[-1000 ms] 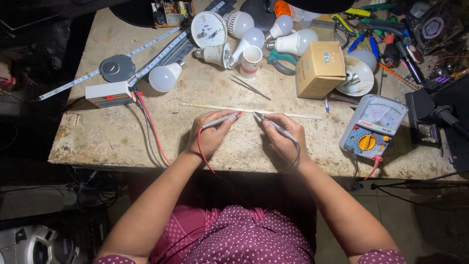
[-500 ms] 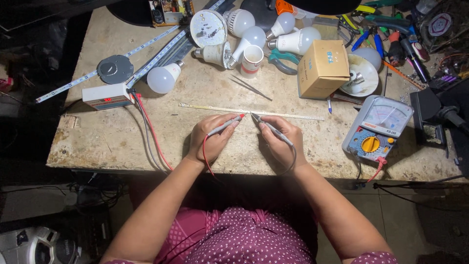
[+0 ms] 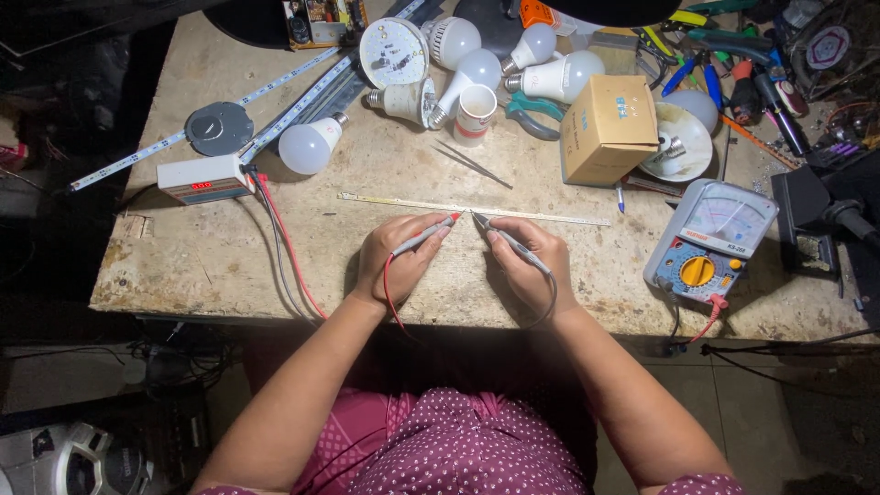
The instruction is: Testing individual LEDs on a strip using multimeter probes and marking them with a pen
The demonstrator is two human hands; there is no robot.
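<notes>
Moved: both hands have barely shifted; probe tips stay at the strip.
Strip: thin LED strip (image 3: 472, 210) lies mid-bench, just beyond the hands.
Left hand (image 3: 401, 258): pinches red-tipped probe (image 3: 423, 236) pen-style for aim.
Right hand (image 3: 530, 266): grips dark probe (image 3: 509, 242) likewise.
Meter: multimeter (image 3: 710, 246) on the right, dial readable.
Far: bulbs (image 3: 477, 55), cardboard box (image 3: 608, 128).

Both forearms reach forward from the lower edge and converge toward the middle. My left hand (image 3: 401, 259) rests low, fingers curled in a pen-style pinch, thumb on top. My right hand (image 3: 532, 266) mirrors it, knuckles up, index finger extended forward. Fingertips of the two hands sit near each other, not touching. Wrists straight, elbows bent outward.
</notes>
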